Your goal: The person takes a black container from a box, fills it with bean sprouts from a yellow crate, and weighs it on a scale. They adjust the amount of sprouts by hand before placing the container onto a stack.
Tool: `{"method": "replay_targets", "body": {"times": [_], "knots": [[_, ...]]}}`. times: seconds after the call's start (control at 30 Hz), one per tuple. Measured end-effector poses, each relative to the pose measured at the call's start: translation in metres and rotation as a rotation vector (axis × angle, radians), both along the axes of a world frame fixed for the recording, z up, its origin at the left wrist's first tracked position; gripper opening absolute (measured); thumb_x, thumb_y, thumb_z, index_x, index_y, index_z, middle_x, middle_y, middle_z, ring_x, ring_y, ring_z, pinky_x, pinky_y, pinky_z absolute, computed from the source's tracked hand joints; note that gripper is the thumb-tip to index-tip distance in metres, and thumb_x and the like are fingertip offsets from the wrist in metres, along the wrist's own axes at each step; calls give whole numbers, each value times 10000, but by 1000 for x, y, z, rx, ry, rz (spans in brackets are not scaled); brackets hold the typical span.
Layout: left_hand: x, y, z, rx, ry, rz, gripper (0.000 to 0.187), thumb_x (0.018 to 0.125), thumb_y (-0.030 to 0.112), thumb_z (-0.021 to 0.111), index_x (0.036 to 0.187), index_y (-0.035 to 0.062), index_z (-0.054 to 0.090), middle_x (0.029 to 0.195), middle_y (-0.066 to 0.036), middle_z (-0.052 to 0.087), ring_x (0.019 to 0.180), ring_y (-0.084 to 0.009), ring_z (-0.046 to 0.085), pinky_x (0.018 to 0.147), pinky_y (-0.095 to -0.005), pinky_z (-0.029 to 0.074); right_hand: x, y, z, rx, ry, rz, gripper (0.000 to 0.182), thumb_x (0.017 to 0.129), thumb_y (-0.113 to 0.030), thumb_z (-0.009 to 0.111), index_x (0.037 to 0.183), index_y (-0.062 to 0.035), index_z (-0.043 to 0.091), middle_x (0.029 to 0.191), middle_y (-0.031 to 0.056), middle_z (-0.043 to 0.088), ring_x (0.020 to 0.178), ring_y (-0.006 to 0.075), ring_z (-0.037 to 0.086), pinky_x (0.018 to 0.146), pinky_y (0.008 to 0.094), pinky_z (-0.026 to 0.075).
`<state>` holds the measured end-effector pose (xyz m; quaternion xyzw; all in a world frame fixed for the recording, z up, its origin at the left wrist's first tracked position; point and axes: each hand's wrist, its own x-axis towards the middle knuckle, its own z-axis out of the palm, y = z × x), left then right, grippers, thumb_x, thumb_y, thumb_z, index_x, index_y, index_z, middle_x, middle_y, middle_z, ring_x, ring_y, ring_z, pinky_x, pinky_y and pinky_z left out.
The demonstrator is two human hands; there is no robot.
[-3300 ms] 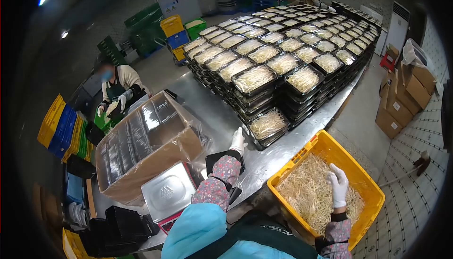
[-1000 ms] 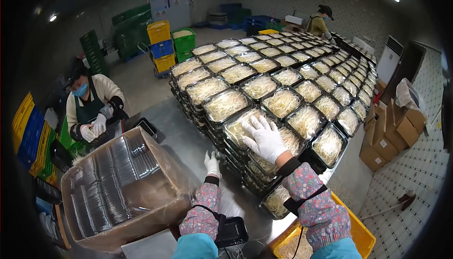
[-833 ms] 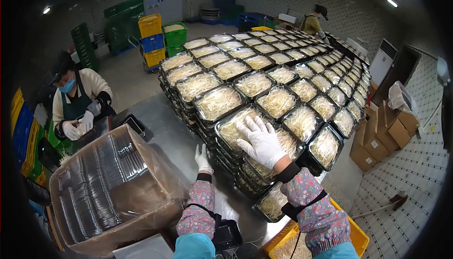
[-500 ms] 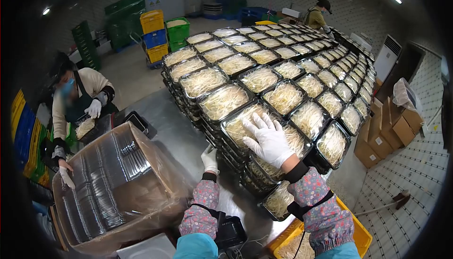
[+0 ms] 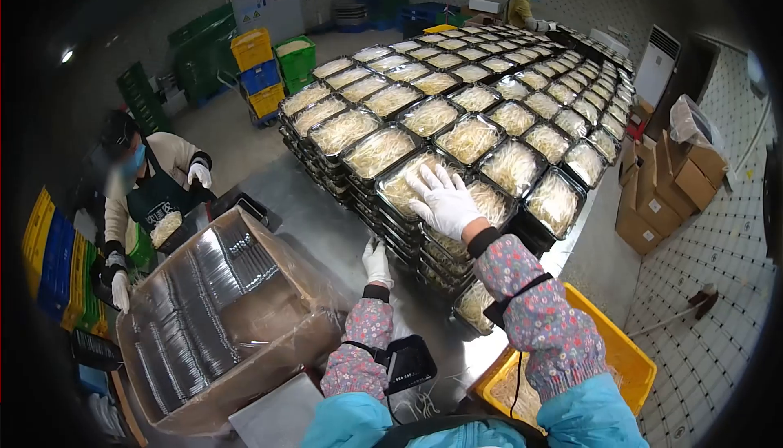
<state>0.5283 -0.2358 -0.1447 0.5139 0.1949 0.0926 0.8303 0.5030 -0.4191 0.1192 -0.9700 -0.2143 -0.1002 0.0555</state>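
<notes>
My right hand [image 5: 446,202], in a white glove, lies with spread fingers on the near corner tray of bean sprouts [image 5: 401,188], at the top of a tall stack of black trays. My left hand [image 5: 377,263], also gloved, is low against the left side of the same stack [image 5: 395,232], its fingers stretched toward the lower trays. Neither hand is wrapped round anything. The trays of sprouts [image 5: 469,139] stand in close rows of stacks across the steel table [image 5: 269,170]. An empty black tray [image 5: 410,364] sits by my left forearm.
A carton of nested black trays [image 5: 281,317] stands at left, with a co-worker [image 5: 159,179] behind it. A yellow crate of sprouts [image 5: 640,366] is at my right. Another person [image 5: 519,11] works at the far end. Cardboard boxes [image 5: 665,195] stand at right.
The view has shifted a little. My right hand stays on the corner tray, and my left hand remains at the stack's side with fingers straighter. The co-worker's hands have moved.
</notes>
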Motion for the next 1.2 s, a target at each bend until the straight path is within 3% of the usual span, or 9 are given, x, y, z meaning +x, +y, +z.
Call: {"method": "replay_targets", "body": {"times": [0.27,0.33,0.47,0.63,0.8,0.87,1.0,1.13,1.2], "knots": [[-114,-7,95,104,-89,-162,470,981,151,556,1431,56,459,1351,-103,552,1135,-180,569,899,-345,503,-47,-55,58,461,-213,202,645,983,-471,485,1544,-233,275,1552,191,321,1435,375,300,1153,550,202],[-142,-19,105,172,-100,-274,482,981,145,548,1441,47,440,1404,-118,510,1252,-195,504,956,-353,476,-93,-82,77,741,-276,311,553,955,-267,603,1463,-124,438,1474,194,446,1384,344,401,1146,401,294],[-212,-61,98,18,-86,-495,590,969,138,572,1500,56,329,1517,-152,364,1343,-228,413,1021,-393,432,-194,-144,30,1002,-151,65,447,986,-131,552,1419,-45,478,1429,137,512,1292,229,504,1082,339,392],[-254,-124,72,-281,383,-665,1006,843,583,671,1554,166,93,1586,-143,147,1375,-461,246,1029,-607,358,-307,-198,-63,1322,105,-312,440,993,-124,545,1413,-11,474,1412,105,528,1271,174,504,1067,317,403],[-225,-170,65,-552,419,-690,746,882,607,590,1502,279,338,1506,-48,386,1369,-307,353,1062,-633,296,-392,-218,-95,1428,78,-479,420,999,-104,531,1403,2,482,1404,110,538,1277,183,511,1058,313,413],[-236,-176,46,-126,45,-688,742,876,613,593,1500,309,333,1541,-49,323,1384,-329,313,1050,-655,290,-421,-227,-98,1469,94,-575,396,1000,-95,528,1383,3,505,1392,115,550,1278,187,514,1058,318,417],[-248,-159,46,-128,11,-774,726,917,525,592,1518,383,212,1585,-98,182,1379,-409,294,1039,-620,358,-491,-261,-127,1415,-23,-738,372,998,-85,529,1358,8,530,1350,106,583,1223,175,553,1025,296,440],[-271,-140,88,-459,675,-556,875,893,456,685,1520,160,153,1562,-253,131,1397,-475,282,1073,-601,365,-578,-302,-150,1332,-274,-1016,385,1007,-183,521,1368,-55,546,1298,34,609,1006,115,635,817,234,491],[-284,-129,71,-452,577,-805,871,897,428,697,1482,54,170,1573,-243,124,1396,-474,301,1072,-563,399,-614,-320,-145,1330,-293,-1233,389,1009,-230,533,1364,-72,554,1292,34,612,994,105,642,782,219,489]]}}
